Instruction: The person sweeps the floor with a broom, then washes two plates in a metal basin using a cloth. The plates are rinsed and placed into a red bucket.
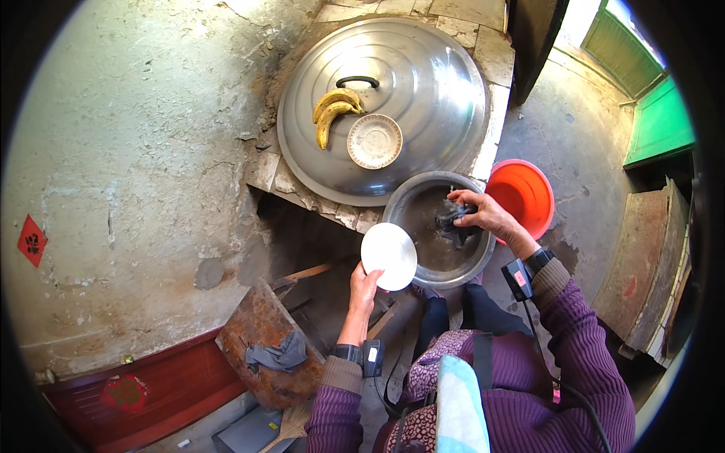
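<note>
My left hand (pixel 364 289) grips the lower rim of a white plate (pixel 388 256), its thumb on the plate's face. The plate is held over the left edge of a metal basin (pixel 395 207) with murky water (pixel 422 226) in it. Over the basin's right half, my right hand (pixel 481 212) pinches a dark wet cloth (pixel 455 222) that hangs down to the water. A patterned saucer or shallow bowl (pixel 374 141) rests on a large domed metal lid (pixel 430 107), beside two bananas (pixel 334 116) and the lid's black handle (pixel 357 81).
An orange-red plastic basin (pixel 527 195) stands right of the metal one. The lid covers much of a tiled stove top (pixel 493 62). At lower left, a grey cloth (pixel 277 352) lies on a worn board (pixel 257 323). Wooden boards (pixel 634 266) stand at the right.
</note>
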A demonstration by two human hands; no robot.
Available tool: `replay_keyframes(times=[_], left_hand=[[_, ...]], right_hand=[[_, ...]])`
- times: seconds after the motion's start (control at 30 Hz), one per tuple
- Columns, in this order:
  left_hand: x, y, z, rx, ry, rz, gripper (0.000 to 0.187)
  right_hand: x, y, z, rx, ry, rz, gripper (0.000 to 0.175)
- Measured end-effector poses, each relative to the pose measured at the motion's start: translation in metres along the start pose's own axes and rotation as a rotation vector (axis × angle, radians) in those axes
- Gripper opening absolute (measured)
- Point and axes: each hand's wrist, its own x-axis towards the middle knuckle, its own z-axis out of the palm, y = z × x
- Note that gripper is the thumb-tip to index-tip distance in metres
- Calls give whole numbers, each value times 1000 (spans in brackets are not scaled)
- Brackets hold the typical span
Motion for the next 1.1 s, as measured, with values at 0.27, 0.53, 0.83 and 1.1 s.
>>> replay_keyframes(times=[0.27, 0.53, 0.83, 1.1], left_hand=[[8, 8, 12, 8, -41, -5, 40], [7, 16, 23, 1, -65, -33, 43], [4, 27, 47, -4, -227, -37, 43], [-2, 42, 47, -23, -252, -34, 44]], right_hand=[[2, -13, 7, 750, 151, 177, 31], [-3, -14, 38, 716, 60, 238, 48], [13, 3, 101, -78, 54, -234, 53], [17, 42, 83, -516, 215, -319, 41]])
